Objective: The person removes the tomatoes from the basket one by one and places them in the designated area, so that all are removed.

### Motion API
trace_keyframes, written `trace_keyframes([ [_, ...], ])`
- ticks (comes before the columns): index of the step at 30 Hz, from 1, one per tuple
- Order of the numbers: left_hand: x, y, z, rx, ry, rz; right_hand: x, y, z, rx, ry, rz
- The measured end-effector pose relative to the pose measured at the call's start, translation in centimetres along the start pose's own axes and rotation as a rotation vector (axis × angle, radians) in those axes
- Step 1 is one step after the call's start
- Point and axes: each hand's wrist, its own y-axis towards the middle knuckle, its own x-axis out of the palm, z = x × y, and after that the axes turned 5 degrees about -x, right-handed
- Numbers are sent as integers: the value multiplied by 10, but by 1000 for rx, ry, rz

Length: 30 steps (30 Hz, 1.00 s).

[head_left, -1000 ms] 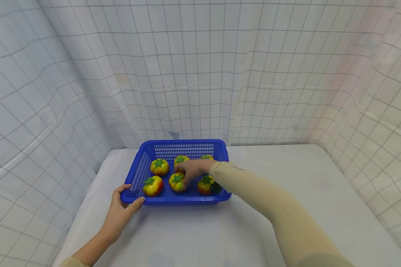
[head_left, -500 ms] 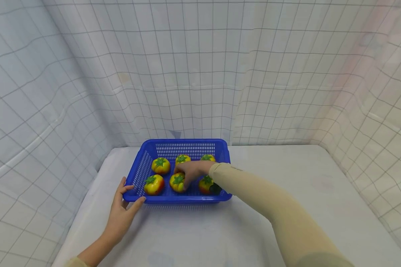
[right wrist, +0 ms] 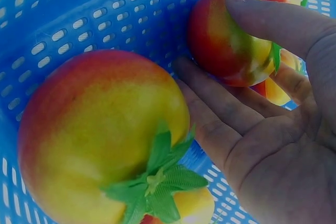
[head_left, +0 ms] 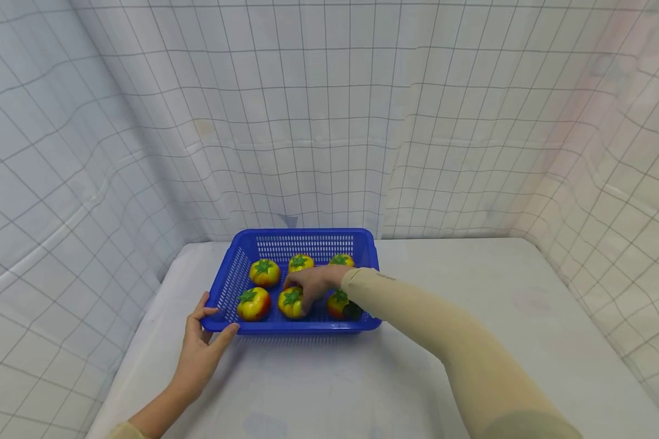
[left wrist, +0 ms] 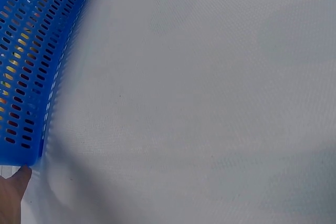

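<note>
A blue slotted plastic basket (head_left: 302,328) holds several yellow-red tomatoes with green star-shaped leaves, in two rows. My left hand (head_left: 196,350) grips its front left corner, thumb at the front rim and fingers over the left rim. In the left wrist view only the thumb (left wrist: 22,178) shows, at the basket's corner. My right hand (head_left: 314,285) reaches into the basket and holds the front middle tomato (head_left: 290,303). The right wrist view shows that tomato (right wrist: 215,35) between the thumb and the fingers, beside a larger-looking tomato (right wrist: 100,129) in the foreground.
The basket stands on a white-covered table (head_left: 472,292) toward its back left. White grid-patterned curtains (head_left: 329,122) enclose the back and both sides. My right sleeve (head_left: 434,317) crosses the basket's right side and partly hides the front right tomato (head_left: 337,305).
The view has shifted slightly since the first frame. My right hand stays around the front middle tomato, with its fingers moved a little; the left hand stays on the basket corner.
</note>
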Motion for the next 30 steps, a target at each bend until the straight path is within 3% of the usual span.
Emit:
trace_keyframes([
  [14, 3, 2, -3, -12, -75, 0, -15, -18, 0, -57, 34, 32],
  [25, 6, 2, -5, -15, -115, 25, -45, -58, 13, -132, 171, 128],
  [30, 7, 3, -5, -24, -106, 30, -58, -78, 26, -118, 214, 176],
])
